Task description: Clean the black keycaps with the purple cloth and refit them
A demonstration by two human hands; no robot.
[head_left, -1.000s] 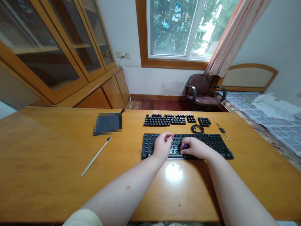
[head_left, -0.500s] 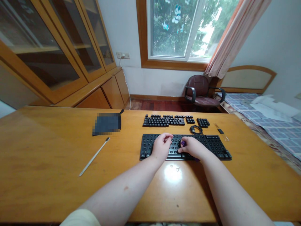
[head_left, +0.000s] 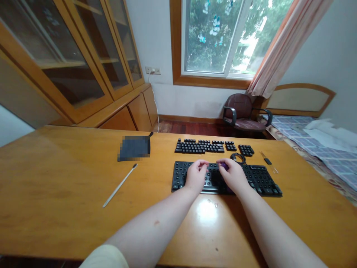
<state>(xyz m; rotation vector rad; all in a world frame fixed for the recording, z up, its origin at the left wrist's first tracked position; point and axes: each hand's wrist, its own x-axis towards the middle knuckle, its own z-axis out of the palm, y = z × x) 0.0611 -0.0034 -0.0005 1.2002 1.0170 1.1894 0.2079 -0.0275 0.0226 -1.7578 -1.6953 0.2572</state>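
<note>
A black keyboard [head_left: 180,174] with most of its keycaps off lies on the desk under both of my hands. My left hand [head_left: 196,175] is over its left-middle part, thumb and fingers drawn together; whatever is between them, if anything, I cannot make out. My right hand [head_left: 233,174] is over the middle, its fingers curled round a purple lump [head_left: 224,165] that is mostly hidden by the hand. Behind the keyboard, the loose black keycaps [head_left: 199,147] lie in rows, with a coiled black cable [head_left: 237,158] beside them.
Left of the keyboard lie a thin pale stick [head_left: 118,187] with a dark tip and a dark blurred-out pouch [head_left: 135,148]. To the right is a small wire tool with a black handle [head_left: 267,161]. Small clear bits [head_left: 216,205] lie on the desk [head_left: 69,178] near its front.
My right hand has risen slightly from the keyboard, the purple lump still in its fingers. My left hand keeps its pinched shape. The whole view has shifted a little.
</note>
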